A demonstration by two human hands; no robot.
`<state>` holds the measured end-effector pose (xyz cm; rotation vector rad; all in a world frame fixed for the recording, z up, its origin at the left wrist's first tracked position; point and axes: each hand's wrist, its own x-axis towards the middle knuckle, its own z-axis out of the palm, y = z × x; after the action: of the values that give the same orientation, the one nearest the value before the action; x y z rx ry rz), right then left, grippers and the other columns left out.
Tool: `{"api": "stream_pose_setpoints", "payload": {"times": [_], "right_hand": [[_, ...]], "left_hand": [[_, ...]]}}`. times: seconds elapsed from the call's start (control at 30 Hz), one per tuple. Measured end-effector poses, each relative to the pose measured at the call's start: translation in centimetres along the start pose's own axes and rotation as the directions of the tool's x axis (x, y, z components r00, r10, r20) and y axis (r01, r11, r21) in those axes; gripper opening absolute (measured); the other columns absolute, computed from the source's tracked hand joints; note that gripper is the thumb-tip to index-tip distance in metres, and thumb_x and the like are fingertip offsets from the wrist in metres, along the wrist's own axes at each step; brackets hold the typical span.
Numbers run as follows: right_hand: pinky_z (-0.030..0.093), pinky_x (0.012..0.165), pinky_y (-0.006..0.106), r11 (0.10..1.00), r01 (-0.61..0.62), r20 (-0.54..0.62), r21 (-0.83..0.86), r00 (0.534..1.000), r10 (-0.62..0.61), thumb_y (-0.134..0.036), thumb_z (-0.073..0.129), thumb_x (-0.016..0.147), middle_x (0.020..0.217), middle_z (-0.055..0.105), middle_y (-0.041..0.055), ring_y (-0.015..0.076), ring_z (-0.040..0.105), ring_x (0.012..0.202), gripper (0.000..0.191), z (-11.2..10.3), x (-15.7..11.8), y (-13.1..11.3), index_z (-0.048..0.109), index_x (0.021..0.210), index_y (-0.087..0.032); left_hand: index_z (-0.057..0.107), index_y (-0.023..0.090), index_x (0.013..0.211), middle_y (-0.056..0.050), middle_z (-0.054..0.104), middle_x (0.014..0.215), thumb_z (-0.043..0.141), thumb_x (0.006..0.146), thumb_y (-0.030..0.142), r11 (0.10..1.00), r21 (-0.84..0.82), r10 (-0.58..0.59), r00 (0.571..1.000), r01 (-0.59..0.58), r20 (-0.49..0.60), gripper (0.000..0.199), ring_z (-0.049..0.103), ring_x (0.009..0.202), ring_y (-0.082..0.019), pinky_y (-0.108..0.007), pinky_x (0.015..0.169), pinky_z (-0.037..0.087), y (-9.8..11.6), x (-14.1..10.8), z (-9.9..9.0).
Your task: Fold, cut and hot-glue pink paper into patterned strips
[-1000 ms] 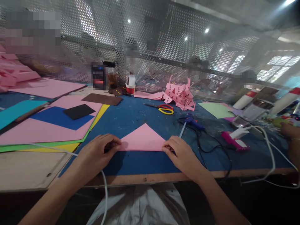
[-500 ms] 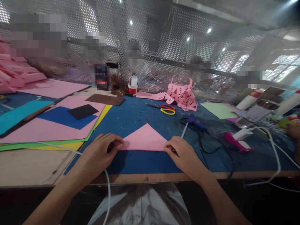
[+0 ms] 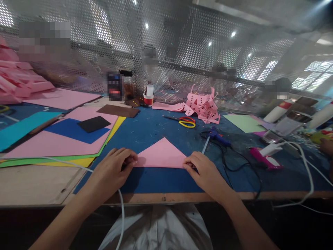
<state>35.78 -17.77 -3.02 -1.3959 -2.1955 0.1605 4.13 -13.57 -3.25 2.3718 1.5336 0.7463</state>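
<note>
A pink paper triangle (image 3: 162,156) lies on the blue table mat (image 3: 161,180), its point facing away and its long edge toward me. My left hand (image 3: 117,168) pinches its left corner, and the fingertips cover that corner. At the right corner, my right hand (image 3: 204,172) pinches the paper in the same way. Red and yellow scissors (image 3: 186,121) rest beyond the triangle. A blue glue gun (image 3: 217,136) lies to the right, past my right hand.
Coloured sheets (image 3: 65,149) are stacked on the left, with a white cable (image 3: 121,211) running by my left forearm. Pink dotted cut-outs (image 3: 203,104) and a paper cup (image 3: 148,99) stand at the back. A magenta device (image 3: 265,159) lies on the right.
The whole view has shifted very slightly. Both hands and the pink triangle keep the same places relative to each other.
</note>
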Motion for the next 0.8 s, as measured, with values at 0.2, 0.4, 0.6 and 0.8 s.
{"api": "stream_pose_setpoints", "payload": {"times": [0.2,0.4,0.6,0.8], "right_hand": [[0.045,0.081,0.035,1.0,-0.001,0.005,0.005,1.0,0.001,-0.019,0.056,0.098,0.095,0.064,0.0042,0.0211,0.058,0.091,0.007,-0.2,0.0,-0.2,0.062,0.095,-0.022],[0.045,0.082,0.035,1.0,-0.008,0.015,0.008,1.0,0.008,-0.019,0.055,0.099,0.095,0.063,0.0041,0.0209,0.057,0.091,0.008,-0.2,0.0,-0.3,0.062,0.095,-0.022],[0.046,0.079,0.034,1.0,0.008,-0.006,0.011,1.0,-0.008,-0.019,0.055,0.099,0.092,0.063,0.0042,0.0201,0.058,0.088,0.009,-0.1,0.1,-0.2,0.062,0.093,-0.022],[0.045,0.077,0.033,1.0,0.007,-0.002,0.003,1.0,-0.007,-0.02,0.056,0.099,0.091,0.062,0.0038,0.0201,0.058,0.087,0.009,-0.2,0.1,-0.2,0.061,0.092,-0.022]], "left_hand": [[0.062,0.024,0.094,-0.005,0.065,0.09,0.048,0.092,0.032,1.0,0.001,-0.018,1.0,0.018,-0.016,0.017,0.056,0.092,-0.026,-0.037,0.078,0.044,-0.1,-0.2,0.0],[0.063,0.024,0.095,-0.006,0.067,0.092,0.046,0.093,0.034,1.0,0.004,-0.011,1.0,0.011,-0.021,0.02,0.056,0.094,-0.027,-0.038,0.08,0.043,-0.1,-0.3,-0.5],[0.063,0.024,0.095,-0.006,0.068,0.093,0.048,0.093,0.036,1.0,0.017,0.002,1.0,-0.001,-0.021,0.02,0.055,0.094,-0.027,-0.038,0.08,0.043,-0.8,-0.4,-0.6],[0.064,0.025,0.094,-0.006,0.067,0.091,0.05,0.092,0.037,1.0,0.008,-0.008,1.0,0.008,-0.029,0.018,0.055,0.092,-0.027,-0.037,0.078,0.043,-1.0,-0.3,-0.3]]}}
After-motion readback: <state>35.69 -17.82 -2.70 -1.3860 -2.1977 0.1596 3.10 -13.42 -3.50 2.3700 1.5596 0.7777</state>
